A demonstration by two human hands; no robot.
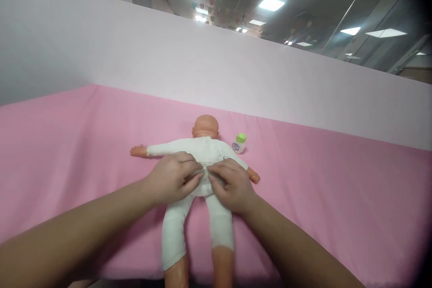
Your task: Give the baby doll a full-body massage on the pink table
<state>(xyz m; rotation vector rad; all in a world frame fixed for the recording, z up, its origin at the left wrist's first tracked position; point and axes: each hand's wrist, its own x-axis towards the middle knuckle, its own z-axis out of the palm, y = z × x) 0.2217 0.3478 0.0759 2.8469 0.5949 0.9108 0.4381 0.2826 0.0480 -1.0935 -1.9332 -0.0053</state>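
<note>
A baby doll [199, 144] lies face down with its arms spread out and its head away from me. Its body and limbs are covered in white cloth; the head, hands and lower legs are bare plastic. My left hand [177, 175] rests on the doll's lower back, thumb and fingertips closed together on the white cloth near the middle. Facing it from the other side, my right hand [232, 182] pinches the same area. The two sets of fingertips nearly meet. How much cloth each pinch holds is hard to make out.
A small bottle [239, 143] with a green cap stands beside the doll's right shoulder. Pink sheeting [324, 189] covers the surface under the doll. A white wall panel [216, 63] rises behind, with glass and ceiling lights above it.
</note>
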